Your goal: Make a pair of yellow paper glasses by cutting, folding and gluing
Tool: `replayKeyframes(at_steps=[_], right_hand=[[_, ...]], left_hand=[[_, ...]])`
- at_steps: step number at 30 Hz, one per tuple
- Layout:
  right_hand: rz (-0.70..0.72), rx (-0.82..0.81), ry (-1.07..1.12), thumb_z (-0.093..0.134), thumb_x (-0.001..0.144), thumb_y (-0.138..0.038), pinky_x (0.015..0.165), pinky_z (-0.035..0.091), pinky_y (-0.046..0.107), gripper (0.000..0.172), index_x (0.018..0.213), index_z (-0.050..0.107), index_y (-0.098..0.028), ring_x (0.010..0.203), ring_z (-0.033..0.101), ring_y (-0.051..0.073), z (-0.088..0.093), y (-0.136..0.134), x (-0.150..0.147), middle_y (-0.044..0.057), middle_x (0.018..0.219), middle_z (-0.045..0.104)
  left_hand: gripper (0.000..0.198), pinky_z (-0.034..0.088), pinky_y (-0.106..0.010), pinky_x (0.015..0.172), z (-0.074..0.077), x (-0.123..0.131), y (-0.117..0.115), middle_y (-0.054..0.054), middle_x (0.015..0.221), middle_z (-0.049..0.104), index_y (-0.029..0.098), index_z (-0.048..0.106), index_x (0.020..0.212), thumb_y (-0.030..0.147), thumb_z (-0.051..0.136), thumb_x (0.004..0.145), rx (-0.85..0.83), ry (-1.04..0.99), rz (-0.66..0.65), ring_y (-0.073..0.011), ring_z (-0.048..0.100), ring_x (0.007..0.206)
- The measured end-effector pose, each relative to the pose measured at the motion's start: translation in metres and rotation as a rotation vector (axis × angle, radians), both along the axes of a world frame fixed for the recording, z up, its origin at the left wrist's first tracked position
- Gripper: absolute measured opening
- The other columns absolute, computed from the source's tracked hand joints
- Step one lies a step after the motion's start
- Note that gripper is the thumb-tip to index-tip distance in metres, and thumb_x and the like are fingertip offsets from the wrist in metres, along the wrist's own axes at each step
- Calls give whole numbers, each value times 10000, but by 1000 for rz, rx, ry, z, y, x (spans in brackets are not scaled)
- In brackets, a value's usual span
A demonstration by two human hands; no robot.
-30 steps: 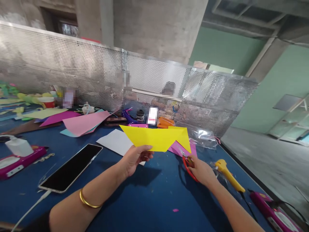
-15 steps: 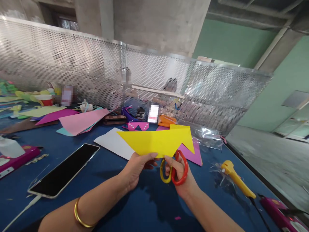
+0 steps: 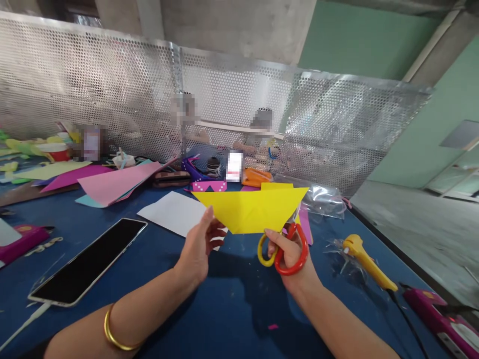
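A sheet of yellow paper, now a trapezoid with slanted ends, is held up in front of me. My right hand pinches its lower edge between thumb and fingers. The same hand carries scissors with one red and one yellow handle loop; their blades are mostly hidden behind the paper. At the paper's left slanted edge is my left hand, its thumb raised and fingers apart and loosely bent. Whether it touches the edge is hard to tell. Behind lies white paper, and more yellow paper peeks over the top.
A phone with a cable lies at left. To the right are a yellow glue gun and a magenta device. Coloured papers, pink paper glasses and an orange object line the perforated metal screen.
My left hand has released the paper's lower edge and moved left and up. The paper's right end, notched before, now shows a clean slant. My right hand has shifted slightly right with the scissors.
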State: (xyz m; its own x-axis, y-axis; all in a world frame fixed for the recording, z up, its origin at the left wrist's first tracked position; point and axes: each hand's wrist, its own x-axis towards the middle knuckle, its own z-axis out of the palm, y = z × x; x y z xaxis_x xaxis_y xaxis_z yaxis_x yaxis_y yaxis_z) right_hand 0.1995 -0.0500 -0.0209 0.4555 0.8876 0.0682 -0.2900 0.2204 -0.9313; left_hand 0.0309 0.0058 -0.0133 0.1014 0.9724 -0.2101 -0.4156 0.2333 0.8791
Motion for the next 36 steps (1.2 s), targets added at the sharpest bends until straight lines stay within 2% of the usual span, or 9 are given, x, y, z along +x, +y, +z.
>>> replayKeyframes(at_steps=[3,6,10,13,15,17,20,29,36], right_hand=[[-1,-10,-13,857,633,-342,413,401,195,306,759,625,-188,400,496,92,-3,0,-2,-62,450,565],[29,-37,-22,856,639,-355,410,399,206,302,733,627,-183,390,495,101,-7,-2,-5,-46,430,563],[63,-53,-16,838,672,-378,424,394,205,305,816,650,-186,413,513,105,-8,-4,-8,-39,466,591],[64,-57,-15,835,666,-405,424,389,203,321,793,650,-176,421,520,102,-6,-4,-7,-28,495,607],[64,-62,-16,849,636,-413,417,387,204,348,792,652,-171,413,513,99,-5,-3,-7,-28,505,608],[65,-71,-22,864,611,-409,407,385,207,381,829,662,-170,406,511,102,-6,-3,-7,-32,513,611],[75,-88,-36,868,621,-408,408,392,210,397,866,666,-169,405,517,107,-9,-5,-10,-32,516,613],[123,-114,-48,858,645,-412,431,392,215,380,840,628,-181,429,520,104,-12,-7,-10,-39,544,607],[46,-116,-89,866,622,-420,410,387,212,396,832,631,-180,416,516,110,-10,-6,-9,-43,504,592]], left_hand=[[581,493,-256,587,-1,9,-13,-56,753,700,120,723,828,556,902,489,-24,20,-132,-168,637,687],[510,497,-248,602,-3,13,-21,-87,751,728,104,739,788,431,943,454,-56,34,-189,-171,654,689],[464,501,-226,623,-4,11,-19,-68,718,736,122,749,796,411,931,482,-69,21,-173,-149,658,675],[451,507,-224,618,-4,10,-19,-65,718,740,120,754,838,376,925,508,-65,6,-160,-145,658,665],[472,515,-236,606,-4,10,-21,-76,798,760,123,753,889,355,924,515,-63,-10,-162,-154,667,675],[512,534,-257,609,-3,11,-22,-84,961,772,145,743,965,337,920,525,-59,-33,-166,-175,689,721],[529,540,-256,603,-3,12,-23,-79,1121,750,174,718,1054,298,900,572,-60,-55,-153,-189,708,787],[453,511,-216,552,-2,11,-21,-95,1109,750,157,700,1105,182,823,671,-127,-76,-139,-173,702,783],[462,514,-222,552,-2,10,-21,-86,1064,759,172,720,1078,240,858,643,-155,-77,-191,-148,679,684]])
